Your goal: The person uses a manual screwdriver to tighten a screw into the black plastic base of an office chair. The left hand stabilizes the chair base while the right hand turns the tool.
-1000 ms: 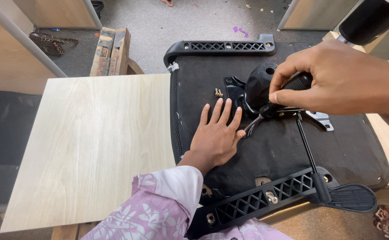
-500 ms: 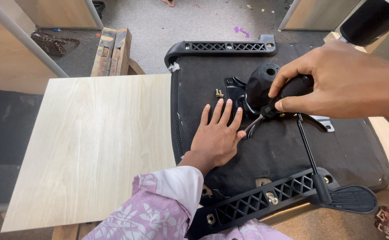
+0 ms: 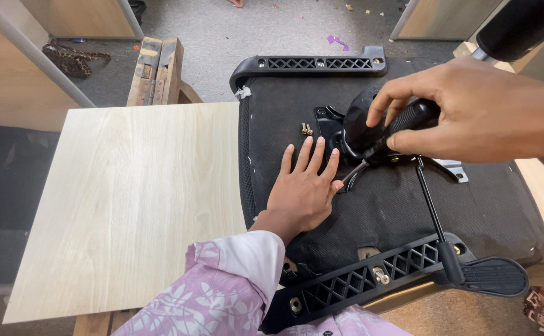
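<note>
Below, pale wooden board (image 3: 129, 205), grey carpet (image 3: 272, 31), perhaps littered

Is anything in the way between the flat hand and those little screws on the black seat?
Nothing visible. The left hand lies flat on the seat underside, and the loose screws lie just beyond its fingertips with only bare black fabric between.

R hand (image 3: 471, 115) grips screwdriver (image 3: 396, 127); L hand (image 3: 303, 190) flat on seat (image 3: 396, 205).

black seat (image 3: 396, 205), pink floral sleeve (image 3: 209, 292), pale wood board (image 3: 129, 199)
</note>
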